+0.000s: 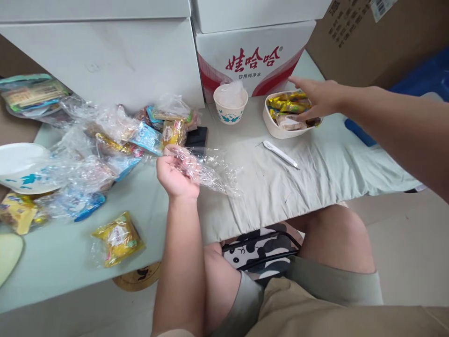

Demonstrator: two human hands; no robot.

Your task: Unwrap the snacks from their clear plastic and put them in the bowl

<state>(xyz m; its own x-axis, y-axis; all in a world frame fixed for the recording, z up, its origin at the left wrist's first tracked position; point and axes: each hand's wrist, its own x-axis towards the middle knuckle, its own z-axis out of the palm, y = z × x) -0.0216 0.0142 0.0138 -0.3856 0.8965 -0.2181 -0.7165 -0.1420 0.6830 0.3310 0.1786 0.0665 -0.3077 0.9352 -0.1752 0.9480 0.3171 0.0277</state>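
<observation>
While a clear wrapper [215, 171] sits in the left hand [175, 175], fingers curled around it over the desk [228, 210], the right hand [321, 96] spreads its fingers wide at a tub [280, 132] of yellow packets [286, 101], contact unclear. I'd guess the step is placing or picking packets; the next move calls for not tipping the tub. A paper cup [229, 112] stands near.

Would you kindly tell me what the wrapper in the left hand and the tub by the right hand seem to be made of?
The wrapper looks like thin, glossy plastic film: see-through, crinkled, glinting.
The tub has smooth off-white walls, perhaps coated paperboard, though plastic is possible.
</observation>
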